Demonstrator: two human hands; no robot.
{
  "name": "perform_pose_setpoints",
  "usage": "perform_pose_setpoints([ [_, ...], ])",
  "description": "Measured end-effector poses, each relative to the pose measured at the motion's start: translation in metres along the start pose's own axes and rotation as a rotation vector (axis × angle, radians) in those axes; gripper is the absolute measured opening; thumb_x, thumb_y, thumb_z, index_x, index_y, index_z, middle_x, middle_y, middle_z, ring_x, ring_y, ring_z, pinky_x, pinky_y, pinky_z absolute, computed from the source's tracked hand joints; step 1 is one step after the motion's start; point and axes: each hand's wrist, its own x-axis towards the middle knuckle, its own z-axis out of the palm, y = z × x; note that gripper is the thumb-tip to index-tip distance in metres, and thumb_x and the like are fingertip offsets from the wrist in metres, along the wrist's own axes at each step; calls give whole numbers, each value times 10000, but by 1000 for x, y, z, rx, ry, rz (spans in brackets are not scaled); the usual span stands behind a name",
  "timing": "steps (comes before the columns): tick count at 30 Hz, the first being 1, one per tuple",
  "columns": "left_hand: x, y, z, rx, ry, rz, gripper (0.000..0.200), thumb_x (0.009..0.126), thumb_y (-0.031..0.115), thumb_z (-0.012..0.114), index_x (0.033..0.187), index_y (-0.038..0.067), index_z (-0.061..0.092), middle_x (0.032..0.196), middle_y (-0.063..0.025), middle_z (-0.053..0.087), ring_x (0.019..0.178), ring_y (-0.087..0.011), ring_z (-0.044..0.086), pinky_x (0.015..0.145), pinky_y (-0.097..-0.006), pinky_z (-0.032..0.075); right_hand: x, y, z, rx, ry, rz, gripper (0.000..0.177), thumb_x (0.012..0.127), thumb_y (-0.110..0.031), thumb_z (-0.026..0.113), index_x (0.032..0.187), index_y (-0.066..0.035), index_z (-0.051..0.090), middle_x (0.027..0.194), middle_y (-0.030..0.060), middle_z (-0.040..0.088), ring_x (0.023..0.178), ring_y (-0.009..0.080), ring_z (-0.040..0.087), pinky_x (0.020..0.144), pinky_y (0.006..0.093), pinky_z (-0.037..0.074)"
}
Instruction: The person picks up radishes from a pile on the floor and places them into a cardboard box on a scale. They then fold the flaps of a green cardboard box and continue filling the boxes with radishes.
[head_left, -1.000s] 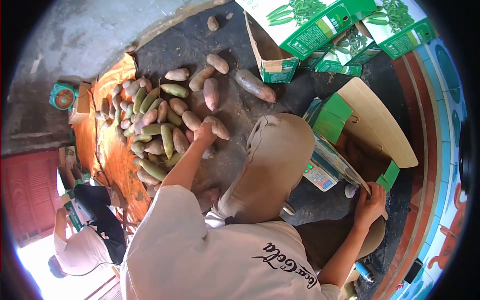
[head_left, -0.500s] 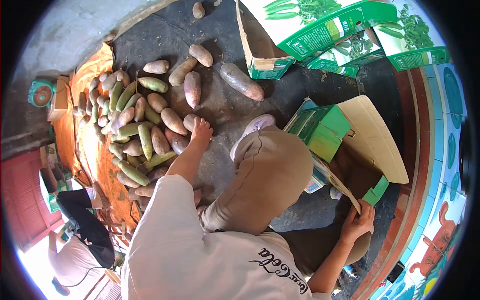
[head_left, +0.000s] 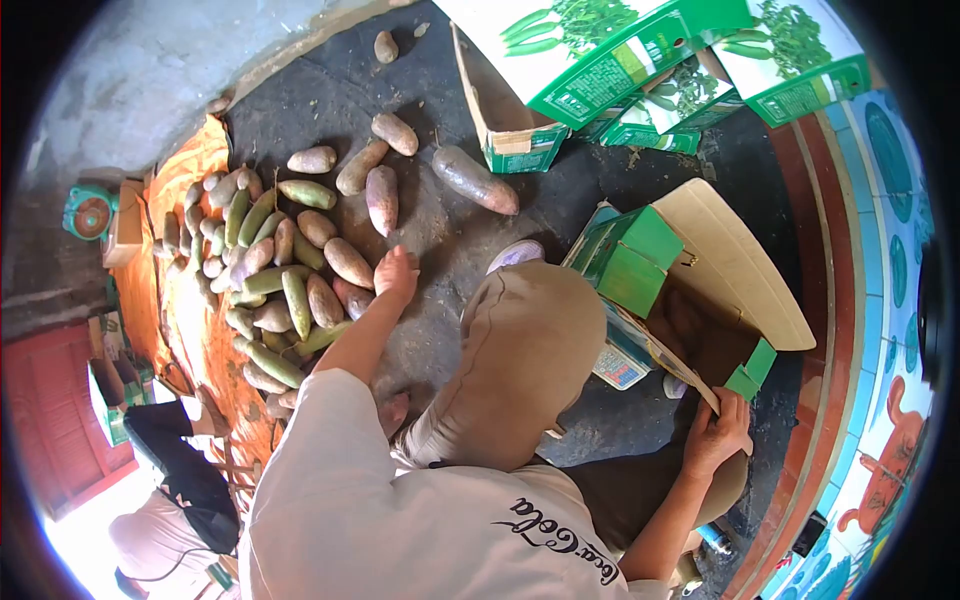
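My left hand [head_left: 397,272] is at the right edge of a pile of long green and reddish root vegetables [head_left: 348,262], just below a purple-red one [head_left: 382,200]. Its fingers are curled, and what they hold is hidden beneath them. My right hand [head_left: 718,435] grips the near edge of an open green cardboard box [head_left: 735,265], thumb and fingers around the cardboard. The box stands beside my bent knee with its flaps raised. Dim elongated shapes show inside it.
Green-and-white boxes [head_left: 620,60] stand at the top right, near a large loose root [head_left: 475,180]. An orange sheet [head_left: 190,340] lies under the pile. Another person [head_left: 165,530] is at lower left. A tiled step [head_left: 850,260] runs along the right.
My left hand has closed over the spot where a small root lay beside its fingers. The view has shifted slightly. My right hand still grips the box edge.
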Motion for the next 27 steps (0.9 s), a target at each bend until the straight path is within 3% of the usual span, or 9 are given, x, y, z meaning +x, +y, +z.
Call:
perform_pose_setpoints([
  [3, -7, -26, 16, -386, 44, -303, 463, 714, 321, 747, 1025, 43, 548, 962, -146, 626, 924, -290, 611, 842, -362, 478, 1, -2, -4, 22, 3, 6, 156, 702, -49, 641, 843, -62, 574, 800, 104, 576, 778, 328, 554, 694, 422, 431],
  [5, -15, -17, 2, -608, 117, -317, 500, 698, 313, 766, 1037, 14, 553, 898, -126, 632, 843, -248, 621, 798, -348, 487, 0, -2, -5, 39, 16, 18, 163, 688, -42, 645, 837, -65, 583, 801, 103, 576, 786, 325, 552, 697, 418, 429],
  [8, -8, 5, -26, -889, 231, -171, 467, 716, 254, 776, 1038, 7, 543, 828, -62, 584, 762, -161, 561, 727, -303, 476, -4, 0, -10, 55, 21, 28, 178, 671, -42, 662, 831, -69, 589, 801, 97, 579, 789, 317, 555, 693, 411, 432],
  [16, -48, 170, -255, -1350, 392, 283, 378, 791, 110, 720, 1085, 34, 495, 898, 3, 524, 804, -77, 487, 713, -238, 427, -6, 0, -15, 119, 64, 22, 175, 644, -35, 675, 786, -75, 581, 752, 73, 560, 750, 285, 546, 676, 396, 433],
  [22, -93, 285, -296, -1173, 145, 618, 402, 741, 186, 748, 1051, 33, 543, 859, -59, 570, 760, -147, 552, 693, -299, 473, -10, 5, -15, 137, 81, -10, 153, 654, -43, 669, 775, -69, 579, 748, 77, 562, 744, 285, 549, 667, 394, 438],
  [23, -103, 302, -297, -985, 187, 722, 403, 754, 178, 740, 1078, 37, 547, 953, -83, 587, 863, -146, 561, 753, -303, 481, -10, 6, -14, 139, 78, -19, 151, 655, -44, 669, 774, -67, 579, 749, 78, 563, 744, 285, 549, 665, 394, 439],
  [24, -103, 319, -284, -1023, 74, 727, 427, 716, 198, 762, 1049, 31, 553, 971, -93, 598, 878, -174, 578, 759, -321, 485, -10, 6, -14, 142, 81, -24, 152, 655, -42, 670, 774, -65, 579, 748, 79, 563, 744, 285, 549, 664, 395, 440],
  [26, -120, 349, -270, -762, 194, 790, 486, 691, 274, 750, 1055, 30, 540, 942, -172, 608, 896, -314, 613, 779, -394, 490, -11, 7, -14, 144, 80, -36, 153, 654, -38, 670, 774, -61, 579, 748, 81, 563, 744, 286, 549, 662, 396, 441],
  [27, -133, 361, -277, -691, 37, 734, 474, 694, 296, 736, 1028, 28, 532, 947, -190, 604, 919, -362, 595, 782, -429, 482, -12, 8, -12, 144, 85, -41, 152, 655, -38, 672, 774, -61, 579, 747, 81, 562, 743, 286, 550, 663, 396, 442],
])
